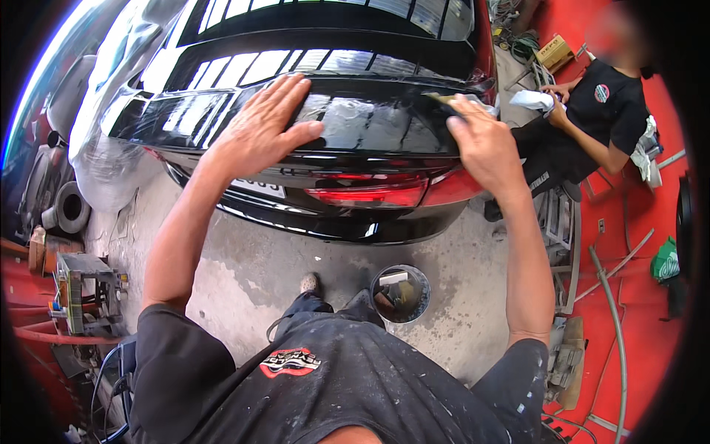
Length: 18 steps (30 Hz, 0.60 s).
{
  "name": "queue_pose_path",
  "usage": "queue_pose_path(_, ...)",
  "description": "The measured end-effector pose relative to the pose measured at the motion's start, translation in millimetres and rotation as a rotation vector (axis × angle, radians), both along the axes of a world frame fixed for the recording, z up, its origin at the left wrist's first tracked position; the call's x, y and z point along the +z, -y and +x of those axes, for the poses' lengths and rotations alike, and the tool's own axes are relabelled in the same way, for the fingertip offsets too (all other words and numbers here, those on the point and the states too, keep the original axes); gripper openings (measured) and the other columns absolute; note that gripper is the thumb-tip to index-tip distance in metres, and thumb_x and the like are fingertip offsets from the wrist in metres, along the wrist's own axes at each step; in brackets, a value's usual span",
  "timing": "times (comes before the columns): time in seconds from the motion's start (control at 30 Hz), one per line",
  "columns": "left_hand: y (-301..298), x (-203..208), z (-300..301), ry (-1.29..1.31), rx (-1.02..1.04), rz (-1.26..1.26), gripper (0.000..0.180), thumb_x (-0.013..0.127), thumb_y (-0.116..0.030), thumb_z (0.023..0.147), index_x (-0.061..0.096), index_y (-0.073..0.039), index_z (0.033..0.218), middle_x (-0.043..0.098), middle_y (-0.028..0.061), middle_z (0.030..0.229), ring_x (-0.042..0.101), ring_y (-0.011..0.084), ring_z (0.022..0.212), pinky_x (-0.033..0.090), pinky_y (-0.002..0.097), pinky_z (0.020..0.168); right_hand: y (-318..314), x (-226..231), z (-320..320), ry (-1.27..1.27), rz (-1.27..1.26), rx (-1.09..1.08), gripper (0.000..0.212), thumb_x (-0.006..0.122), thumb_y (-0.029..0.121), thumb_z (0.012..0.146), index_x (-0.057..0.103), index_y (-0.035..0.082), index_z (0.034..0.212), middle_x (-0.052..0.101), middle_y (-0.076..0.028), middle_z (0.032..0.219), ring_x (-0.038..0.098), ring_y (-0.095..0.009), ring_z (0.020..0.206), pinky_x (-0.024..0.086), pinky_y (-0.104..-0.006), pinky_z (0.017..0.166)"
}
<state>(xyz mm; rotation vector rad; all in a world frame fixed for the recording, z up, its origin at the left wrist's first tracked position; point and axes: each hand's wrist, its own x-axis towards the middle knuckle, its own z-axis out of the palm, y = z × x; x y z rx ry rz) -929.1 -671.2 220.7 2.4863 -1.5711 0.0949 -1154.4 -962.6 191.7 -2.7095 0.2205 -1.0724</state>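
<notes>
A glossy black car's trunk lid (pixel 355 122) lies under both my hands, with wet-looking smears and reflections on it. My left hand (pixel 262 126) rests flat on the left part of the lid, thumb apart and nothing in it. At the lid's right corner, my right hand (pixel 484 144) presses a thin tan sheet (pixel 438 97) that looks like sandpaper. Most of that sheet is hidden by the fingers. Below the lid are a red tail light (pixel 370 192) and the rear bumper (pixel 347 229).
A dark bucket (pixel 374 303) of murky water stands near my feet. At right, another person (pixel 606 111) holds a white cloth (pixel 531 101). Plastic sheeting (pixel 111 166) hangs along the car's left. Metal equipment (pixel 81 292) stands at left, a cardboard box (pixel 555 53) far right.
</notes>
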Motion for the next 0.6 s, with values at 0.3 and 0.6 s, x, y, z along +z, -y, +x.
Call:
queue_pose_path(0.3,-81,0,25,-0.089,-0.075,-0.157,0.085,0.043,-0.073,0.101,0.043,-0.012,0.16,0.037,0.0118,0.168,0.028,0.0297,0.158,0.023,0.0456,0.129,-134,20,46,-0.112,0.007,0.196,0.029,0.057,0.022,0.1,0.069,-0.003,0.107,0.071,-0.024,0.117,0.069,-0.038,0.113,0.057,-0.0475,0.097)
queue_pose_path(0.6,-81,-33,39,0.137,-0.207,-0.274,0.091,0.05,-0.079,0.093,0.049,-0.013,0.156,0.046,0.014,0.162,0.04,0.0326,0.153,0.032,0.0508,0.125,-191,15,43,-0.063,0.026,-0.163,0.039,0.056,0.026,0.104,0.069,-0.004,0.125,0.071,-0.025,0.125,0.067,-0.041,0.118,0.053,-0.0476,0.102)
